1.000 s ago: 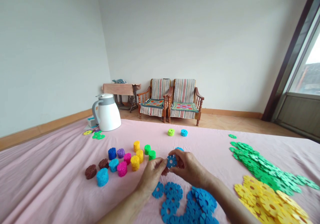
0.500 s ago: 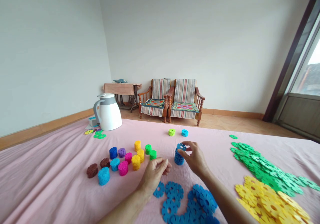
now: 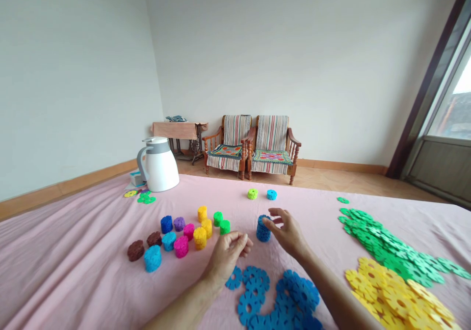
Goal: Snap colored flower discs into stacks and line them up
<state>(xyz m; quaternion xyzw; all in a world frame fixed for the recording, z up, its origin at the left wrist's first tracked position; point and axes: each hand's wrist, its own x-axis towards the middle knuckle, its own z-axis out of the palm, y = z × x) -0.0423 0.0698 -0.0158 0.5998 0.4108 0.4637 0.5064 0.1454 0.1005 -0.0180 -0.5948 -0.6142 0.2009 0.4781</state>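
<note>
A short stack of blue snowflake discs (image 3: pixel 263 231) stands upright on the pink cloth in front of me. My right hand (image 3: pixel 287 232) is at its right side, thumb tip by the top rim and fingers spread apart, holding nothing that I can see. To the left of the stack, my left hand (image 3: pixel 231 250) is closed, thumb against curled fingers; whatever may be inside is hidden. Loose blue snowflake discs (image 3: pixel 281 300) lie spread between my forearms, close to me.
Stacks of discs in several colours, among them a light blue stack (image 3: pixel 152 259), stand at left. A white jug (image 3: pixel 160 168) is behind them. Loose green discs (image 3: pixel 382 244) and yellow discs (image 3: pixel 399 295) lie at right. Two small stacks, one lime (image 3: pixel 252 194), stand farther back.
The blue disc that was tilted in my right fingers above the stack now lies on top of it. My right fingers have loosened; my left hand has barely moved.
</note>
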